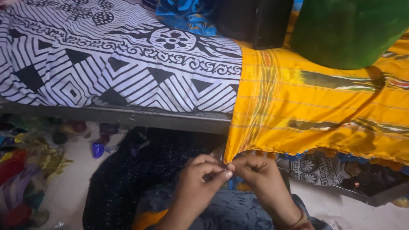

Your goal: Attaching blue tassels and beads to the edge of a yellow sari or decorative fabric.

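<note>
Head view, looking down over the table edge to my lap.

Item: yellow cloth (306, 106), shiny, with woven stripes and darker bands, draped over the right part of the table and hanging down off its front edge. Its lower left corner reaches down to my hands.

Item: my left hand (198, 181), fingers bent, thumb and forefinger pinched on the hanging corner of the yellow cloth.

Item: my right hand (260, 174), likewise pinched, fingertips meeting those of the left at the same corner. Whether anything small sits between the fingertips I cannot tell. A bangle shows at the right wrist.

Item: black-and-white patterned cloth (110, 64), triangles and flower motifs, spread over the left part of the table, its edge meeting the yellow cloth.

Item: grey table edge (140, 115), running below the patterned cloth.

Item: green fabric (345, 30), bulky, at the top right, above the yellow cloth.

Item: dark object (255, 21), beside the green fabric, at the top.

Item: pile of coloured scraps (25, 170) on the pale floor at the left.

Item: dark dotted fabric (128, 179), below the table, left of my hands.
</note>
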